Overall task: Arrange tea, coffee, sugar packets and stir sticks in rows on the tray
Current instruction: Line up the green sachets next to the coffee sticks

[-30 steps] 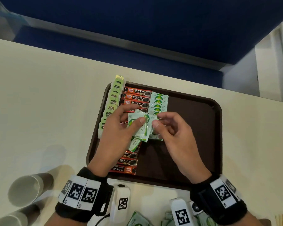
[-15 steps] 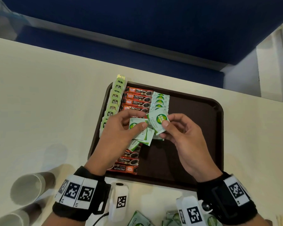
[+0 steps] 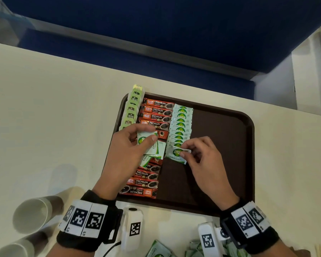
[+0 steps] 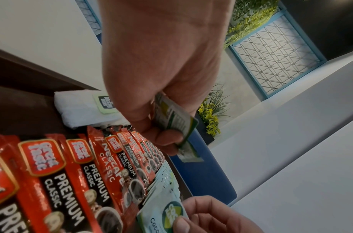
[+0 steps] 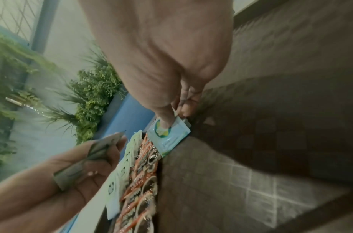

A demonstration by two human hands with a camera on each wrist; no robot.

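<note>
A dark brown tray (image 3: 220, 145) holds three rows: pale green tea bags (image 3: 131, 110) along its left rim, red coffee sticks (image 3: 156, 115) beside them, then green-and-white sugar packets (image 3: 182, 123). My left hand (image 3: 130, 151) grips a small stack of sugar packets (image 3: 152, 147) above the coffee row; the stack (image 4: 175, 119) shows between thumb and fingers. My right hand (image 3: 198, 154) pinches one sugar packet (image 3: 176, 153) and lays it at the near end of the sugar row. That packet (image 5: 167, 137) sits under my thumb in the right wrist view.
Two paper cups (image 3: 32, 216) lie on their sides at the near left of the cream table (image 3: 63, 117). More sugar packets (image 3: 157, 250) lie loose at the near edge. The tray's right half is bare. A blue wall runs beyond the table.
My right hand pulled one sugar packet off the stack in my left hand and carried it right and down to the end of the sugar row. The left hand shifted slightly left.
</note>
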